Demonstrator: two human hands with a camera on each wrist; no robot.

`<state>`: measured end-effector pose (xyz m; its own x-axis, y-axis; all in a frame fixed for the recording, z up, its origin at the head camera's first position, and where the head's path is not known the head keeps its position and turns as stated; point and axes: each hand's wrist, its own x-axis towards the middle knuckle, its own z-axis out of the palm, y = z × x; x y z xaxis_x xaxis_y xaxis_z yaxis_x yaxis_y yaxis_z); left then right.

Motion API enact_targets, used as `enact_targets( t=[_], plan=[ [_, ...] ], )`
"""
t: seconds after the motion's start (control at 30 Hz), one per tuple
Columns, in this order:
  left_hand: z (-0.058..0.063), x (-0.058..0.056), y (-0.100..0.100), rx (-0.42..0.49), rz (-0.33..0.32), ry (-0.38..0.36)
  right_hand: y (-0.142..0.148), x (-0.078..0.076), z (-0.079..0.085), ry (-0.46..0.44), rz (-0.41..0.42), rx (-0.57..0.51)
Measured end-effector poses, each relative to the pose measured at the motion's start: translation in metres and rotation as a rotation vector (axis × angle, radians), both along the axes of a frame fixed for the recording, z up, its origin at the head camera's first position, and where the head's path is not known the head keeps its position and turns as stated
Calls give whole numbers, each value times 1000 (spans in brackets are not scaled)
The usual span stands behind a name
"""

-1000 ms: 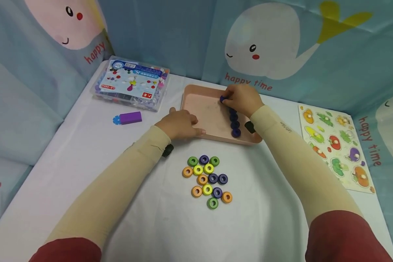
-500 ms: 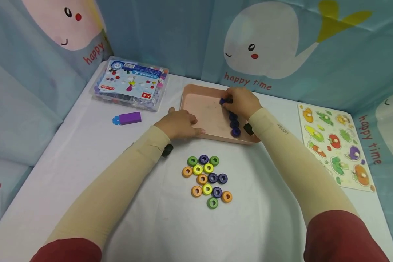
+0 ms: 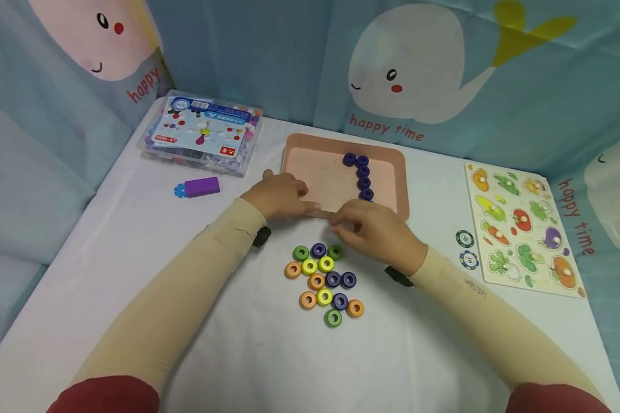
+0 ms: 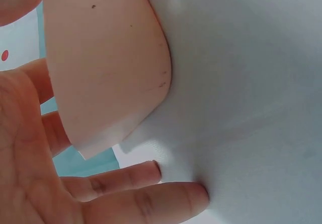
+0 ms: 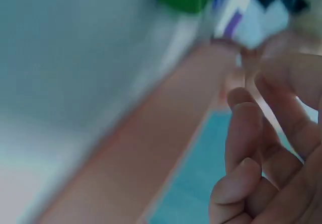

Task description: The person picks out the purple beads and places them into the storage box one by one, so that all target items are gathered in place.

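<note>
In the head view, a pink tray [image 3: 400, 178] is set on the white tabletop [image 3: 248, 355]. Inside it, dark purple rings [image 3: 364, 182] are laid in a line, one ring being set off to the left at the far end. The left hand [image 3: 284, 195] is held spread at the tray's near left corner, a sound place, it seems, for steadying it. The right hand [image 3: 376, 234] is poised by the near rim, its fingers loosely bent, close to the loose rings [image 3: 348, 285] on the tabletop. These are crowded among other colours, so the next purple one is best pinched by its sides and lifted straight up, lest its neighbours be dragged. The laid line should be approached from above.

In the left wrist view, the fingers are spread apart beside the tray wall; whether it is pressed cannot be told.

In the right wrist view, partly blurred, the fingers are curved and nothing is seen between them; a slightly wider gap would be needed for a ring.
</note>
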<state>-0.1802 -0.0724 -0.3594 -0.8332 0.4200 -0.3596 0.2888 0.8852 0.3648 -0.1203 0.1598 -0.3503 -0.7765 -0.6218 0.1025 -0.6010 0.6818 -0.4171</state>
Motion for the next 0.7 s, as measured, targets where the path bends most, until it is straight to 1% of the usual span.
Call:
enact_targets(
  t=[0.07, 0.17, 0.33, 0.5, 0.6, 0.7],
  plan=[
    [1, 0, -1, 4, -5, -3, -4, 12, -8, -9, 61, 15],
    [1, 0, -1, 6, -18, 0, -11, 20, -19, -11, 106, 49],
    [0, -1, -2, -9, -39, 5, -21, 21, -28, -13, 101, 115],
    [-1, -2, -1, -6, -37, 6, -25, 20, -26, -19, 87, 151],
    [0, -1, 0, -1, -32, 10, -27, 19, -25, -34, 76, 153],
    [1, -1, 0, 1, -28, 10, -29, 19, -26, -54, 63, 132]
  ],
)
